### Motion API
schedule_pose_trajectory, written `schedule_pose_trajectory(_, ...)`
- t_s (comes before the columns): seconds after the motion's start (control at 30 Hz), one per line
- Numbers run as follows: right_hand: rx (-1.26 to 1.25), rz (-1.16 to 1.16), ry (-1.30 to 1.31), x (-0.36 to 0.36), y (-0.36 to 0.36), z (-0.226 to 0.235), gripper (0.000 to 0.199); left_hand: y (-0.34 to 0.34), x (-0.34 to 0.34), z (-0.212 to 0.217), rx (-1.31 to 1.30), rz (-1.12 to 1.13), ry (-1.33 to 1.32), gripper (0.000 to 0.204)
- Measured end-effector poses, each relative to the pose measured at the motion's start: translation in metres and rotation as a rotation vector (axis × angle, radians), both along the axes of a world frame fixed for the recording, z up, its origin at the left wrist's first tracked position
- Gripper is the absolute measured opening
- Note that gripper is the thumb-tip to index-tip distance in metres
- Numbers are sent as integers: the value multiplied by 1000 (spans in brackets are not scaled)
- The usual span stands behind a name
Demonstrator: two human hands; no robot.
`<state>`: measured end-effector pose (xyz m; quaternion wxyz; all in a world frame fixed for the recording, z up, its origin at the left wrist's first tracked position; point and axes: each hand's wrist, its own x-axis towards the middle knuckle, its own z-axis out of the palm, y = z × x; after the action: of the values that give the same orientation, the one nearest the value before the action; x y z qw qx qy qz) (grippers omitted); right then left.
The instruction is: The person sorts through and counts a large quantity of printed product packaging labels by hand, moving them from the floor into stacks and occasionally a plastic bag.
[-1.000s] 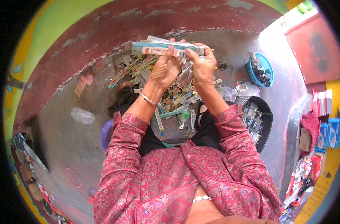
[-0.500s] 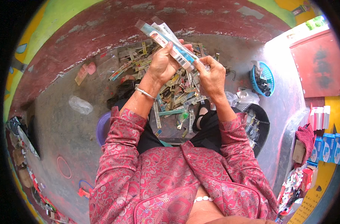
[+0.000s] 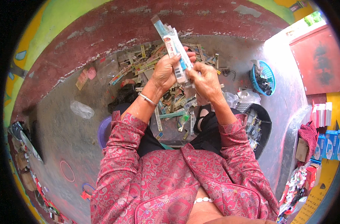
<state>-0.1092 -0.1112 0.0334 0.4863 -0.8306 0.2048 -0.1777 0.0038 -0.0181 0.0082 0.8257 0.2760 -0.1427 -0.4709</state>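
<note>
Gripping hand, left: the left hand point(image 3: 164, 73) is clamped on a bundle of slim packets point(image 3: 172, 48), thumb across the front, fingers behind.
Bundle: raised above the floor between the two hands, tilted with its far end toward the person's left; a loose thumb could let the slick-looking sleeves slide and fan apart.
Other hand: the right hand point(image 3: 206, 80) is bunched at the bundle's lower end; whether it pinches a packet cannot be told, as the fingers hide the contact. A hard tug there could tear a sleeve or skew the stack.
Foot: a black shoe point(image 3: 202, 117) rests beside the pile; a shift of it might crush or scatter strips.
Pile: mixed strips point(image 3: 173, 105) lie beneath the hands; a dropped packet would probably get lost among them.
Right side: a black tub point(image 3: 266, 130) stands near the leg, and a knock could tip it.
Farther off: a blue basket point(image 3: 271, 84) stands well apart, less at risk.
</note>
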Motion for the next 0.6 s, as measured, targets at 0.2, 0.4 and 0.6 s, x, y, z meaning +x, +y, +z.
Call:
schedule_pose_trajectory(0.2,77,52,14,-9,-39,14,29,5,5,4,100,-58,-97,39)
schedule_pose_trajectory(0.4,-390,-212,-662,8,-17,36,10,1,-27,10,188,-232,-132,23)
schedule_pose_trajectory(0.6,-841,-214,-531,21,-39,10,9,14,-39,14,241,-417,-369,35)
